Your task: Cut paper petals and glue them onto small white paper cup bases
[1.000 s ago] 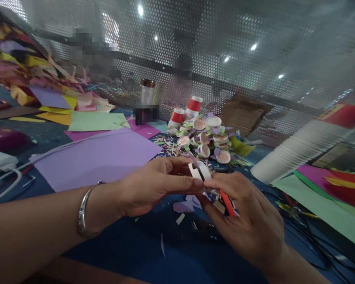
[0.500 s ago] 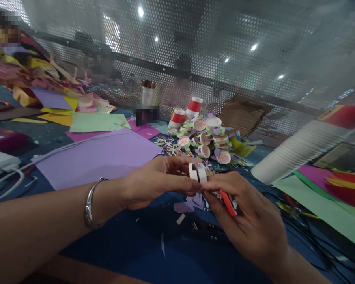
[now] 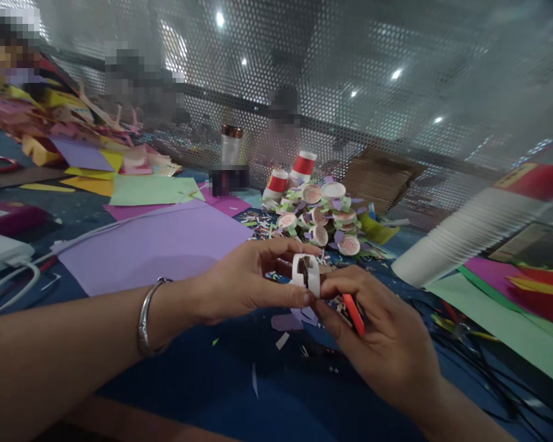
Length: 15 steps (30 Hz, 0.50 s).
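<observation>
My left hand (image 3: 253, 279) pinches a short white ring, seemingly a cut-off paper cup base (image 3: 313, 285), between thumb and fingers. A slit parts its wall, and its inside looks dark. From the other side the fingertips of my right hand (image 3: 382, 325) close on the same piece. A narrow red-orange object (image 3: 354, 314) is also tucked in my right hand; the fingers hide most of it, so its kind is unclear. Beneath the hands lie purple paper scraps (image 3: 288, 321). Just beyond is a heap of cut cup bases (image 3: 320, 216) with purple and green paper tabs.
A large purple sheet (image 3: 156, 245) and a green sheet (image 3: 156, 191) lie left. A long stack of paper cups (image 3: 470, 227) leans at right, near black cables (image 3: 479, 374). A lidded jar (image 3: 230, 147) and folded cardboard (image 3: 380, 181) stand by the perforated screen. A white adapter (image 3: 4, 252) sits left.
The white cup piece has turned in my fingers, showing more of its dark inside. A purple strip seen at its top no longer shows there. Both hands stay in nearly the same place.
</observation>
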Tool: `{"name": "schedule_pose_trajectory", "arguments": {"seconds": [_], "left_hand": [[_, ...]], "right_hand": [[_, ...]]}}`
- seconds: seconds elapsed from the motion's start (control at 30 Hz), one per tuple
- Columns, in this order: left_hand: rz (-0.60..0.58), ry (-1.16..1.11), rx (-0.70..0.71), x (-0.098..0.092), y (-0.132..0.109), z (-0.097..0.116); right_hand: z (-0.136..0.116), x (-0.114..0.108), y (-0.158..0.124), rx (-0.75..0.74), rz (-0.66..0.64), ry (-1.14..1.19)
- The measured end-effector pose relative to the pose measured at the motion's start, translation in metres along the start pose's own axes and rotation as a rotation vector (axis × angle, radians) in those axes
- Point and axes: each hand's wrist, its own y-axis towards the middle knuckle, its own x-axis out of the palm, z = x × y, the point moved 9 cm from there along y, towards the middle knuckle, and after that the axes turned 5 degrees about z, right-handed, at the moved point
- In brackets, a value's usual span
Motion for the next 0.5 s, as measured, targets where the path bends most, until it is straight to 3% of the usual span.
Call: {"name": "schedule_pose_trajectory", "arguments": {"seconds": [0.2,0.5], "left_hand": [[-0.026,0.080,-0.080,0.0006,0.0010,-0.0071],[-0.044,0.236,-0.048,0.0036,-0.0014,-0.0027]], "right_hand": [[0.0001,0.0076,-0.0005,0.000,-0.088,0.035],[-0.0006,0.0114,-0.0005,0.021,-0.123,0.033]]}}
